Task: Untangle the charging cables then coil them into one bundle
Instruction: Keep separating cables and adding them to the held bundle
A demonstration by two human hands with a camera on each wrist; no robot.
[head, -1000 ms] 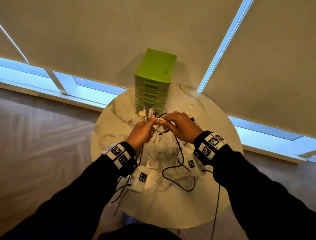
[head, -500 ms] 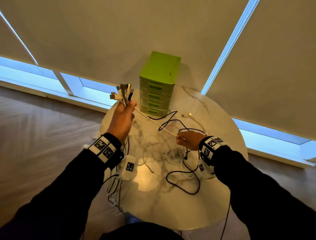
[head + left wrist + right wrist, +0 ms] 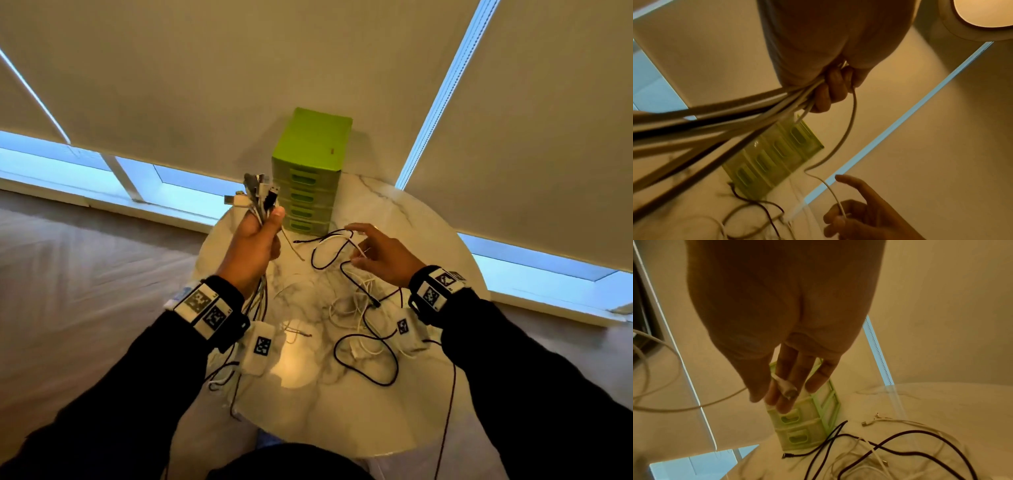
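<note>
My left hand (image 3: 257,240) is raised above the marble table's (image 3: 342,414) left side. It grips a bundle of charging cables (image 3: 756,113) just below their USB plugs (image 3: 258,195), which stick up from the fist. One thin white cable (image 3: 849,126) runs slack from that fist across to my right hand (image 3: 380,255). The right hand pinches its white end connector (image 3: 786,386) between thumb and fingers, the other fingers spread. Below the right hand, loose black and white cables (image 3: 356,301) lie tangled on the table.
A green drawer unit (image 3: 310,171) stands at the table's back edge, just behind both hands. Closed blinds (image 3: 205,68) hang behind it. Some cables (image 3: 222,377) droop over the table's front left edge. Wooden floor (image 3: 85,274) surrounds the round table.
The hands were together at the plugs, then parted. The left hand lifted the bundle. The right hand ran along the white cable, then rose from the table with its end.
</note>
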